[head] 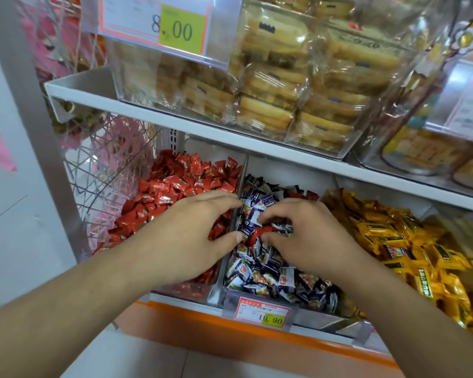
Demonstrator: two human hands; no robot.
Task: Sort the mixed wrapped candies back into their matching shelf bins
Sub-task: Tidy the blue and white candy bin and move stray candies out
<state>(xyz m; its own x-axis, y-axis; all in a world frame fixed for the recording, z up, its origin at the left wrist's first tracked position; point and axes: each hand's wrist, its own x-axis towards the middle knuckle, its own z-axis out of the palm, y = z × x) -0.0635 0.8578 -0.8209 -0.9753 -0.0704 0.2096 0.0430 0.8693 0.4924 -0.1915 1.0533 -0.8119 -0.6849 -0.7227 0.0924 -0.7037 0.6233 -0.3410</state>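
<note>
now both reaching into the middle bin (260, 301) of dark-wrapped candies (268, 271): left hand (191, 236) fingers straight over the divider by the red candies (170, 186), right hand (301, 236) fingertips curled near a stray red candy (260, 233); grip unclear.

Both hands reach into the middle bin (260, 298) of dark-wrapped candies (268, 271). Left hand (191, 236) and right hand (306, 233) flank a red candy (260, 232). Red bin (186, 289) left, yellow candies (393, 241) right.
</note>
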